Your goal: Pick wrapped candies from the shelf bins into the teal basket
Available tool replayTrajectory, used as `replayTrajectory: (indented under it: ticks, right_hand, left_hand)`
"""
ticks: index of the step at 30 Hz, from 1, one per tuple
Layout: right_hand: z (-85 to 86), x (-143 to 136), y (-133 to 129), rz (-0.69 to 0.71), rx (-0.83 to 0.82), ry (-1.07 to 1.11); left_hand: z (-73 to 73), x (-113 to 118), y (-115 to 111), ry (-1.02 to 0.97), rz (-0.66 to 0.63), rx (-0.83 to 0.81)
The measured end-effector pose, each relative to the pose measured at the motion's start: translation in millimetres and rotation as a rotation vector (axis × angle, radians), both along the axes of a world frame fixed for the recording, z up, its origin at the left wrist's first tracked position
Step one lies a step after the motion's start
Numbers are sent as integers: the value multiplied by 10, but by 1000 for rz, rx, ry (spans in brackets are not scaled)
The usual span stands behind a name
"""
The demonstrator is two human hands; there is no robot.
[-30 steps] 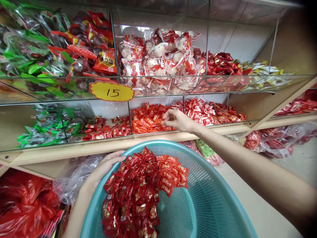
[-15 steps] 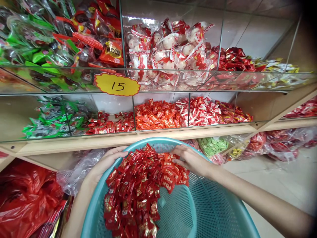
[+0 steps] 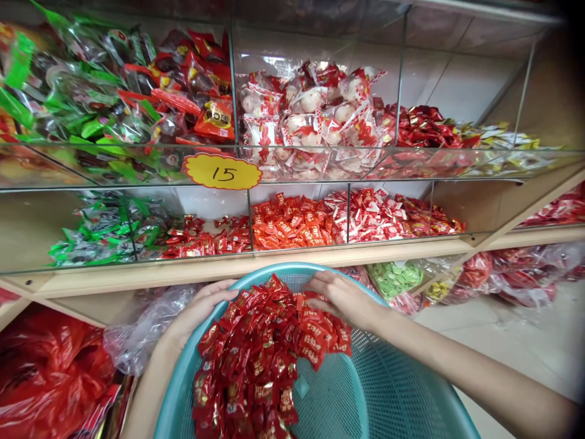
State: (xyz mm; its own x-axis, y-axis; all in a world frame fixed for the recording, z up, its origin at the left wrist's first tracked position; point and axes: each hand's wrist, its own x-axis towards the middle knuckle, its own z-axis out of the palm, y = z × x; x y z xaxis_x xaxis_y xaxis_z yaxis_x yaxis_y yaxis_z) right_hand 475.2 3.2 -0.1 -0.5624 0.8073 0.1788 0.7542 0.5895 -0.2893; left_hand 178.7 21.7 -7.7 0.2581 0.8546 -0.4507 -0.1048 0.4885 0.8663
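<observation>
Teal basket (image 3: 397,381), just one, is held by one left hand (image 3: 203,308).

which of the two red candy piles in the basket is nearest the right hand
The smaller, brighter red candy pile, just under the right hand; the larger, darker red candy pile lies to its left.

A handwritten black "15" is on the yellow tag (image 3: 222,173) at the front edge of the upper shelf (image 3: 315,182) — lettering on the orange packet (image 3: 216,121) above and the red wrappers (image 3: 312,341) in the basket (image 3: 397,372) is unreadable.
</observation>
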Motion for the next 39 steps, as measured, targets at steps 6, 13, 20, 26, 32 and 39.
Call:
replayTrajectory:
  ticks: [6, 13, 20, 26, 32, 39]
  right_hand:
    - [526, -119, 485, -124, 116, 149]
    - [464, -446, 1145, -439, 173, 21]
    - [340, -482, 1210, -548, 96, 27]
    - [281, -466, 1278, -515, 99, 230]
    - [515, -338, 926, -446, 270, 581]
    - [728, 294, -448, -317, 197, 485]
  left_hand:
    - [22, -1, -9, 0, -18, 21]
    - [61, 15, -13, 13, -3, 23]
    - [32, -20, -10, 43, 40, -7]
    - [43, -15, 0, 47, 16, -24]
    - [59, -38, -4, 61, 7, -35]
    - [43, -57, -26, 91, 48, -60]
